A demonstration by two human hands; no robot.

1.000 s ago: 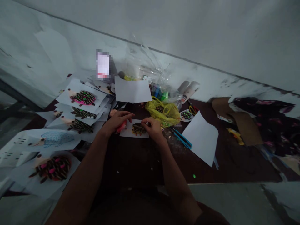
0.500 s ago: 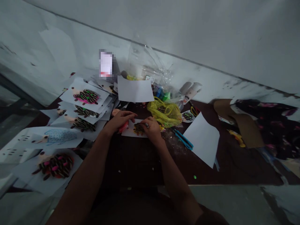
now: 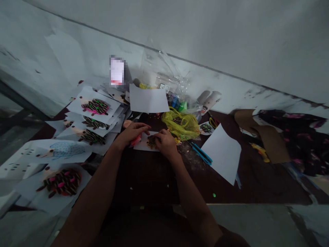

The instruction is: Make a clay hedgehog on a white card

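Note:
A small white paper (image 3: 141,146) lies on the dark table, bearing a hedgehog picture (image 3: 151,141) built from dark and yellow striped pieces. Over the paper's left end my left hand (image 3: 132,134) is open, its fingers stretched to the right. Below those fingers shows a pinkish-red lump (image 3: 135,140), its kind unclear. My right hand (image 3: 166,144) is closed, with its fingertips pinched together on the right part of the hedgehog. Whatever is between those fingertips is hidden. Right behind this hand sits a yellow plastic bag (image 3: 181,125) with striped pieces in it.
Stacked hedgehog pictures (image 3: 95,105) cover the left side. A blank white sheet (image 3: 148,99) stands behind my hands. To the right lie a blue cutter-like tool (image 3: 202,153), another white sheet (image 3: 223,154), brown cardboard (image 3: 272,144) and dark patterned cloth (image 3: 303,144). Clear plastic bags (image 3: 164,67) lean on the wall.
My right fingertips have shifted slightly and curled lower over the hedgehog, covering more of its right part. My left hand stays nearly in place.

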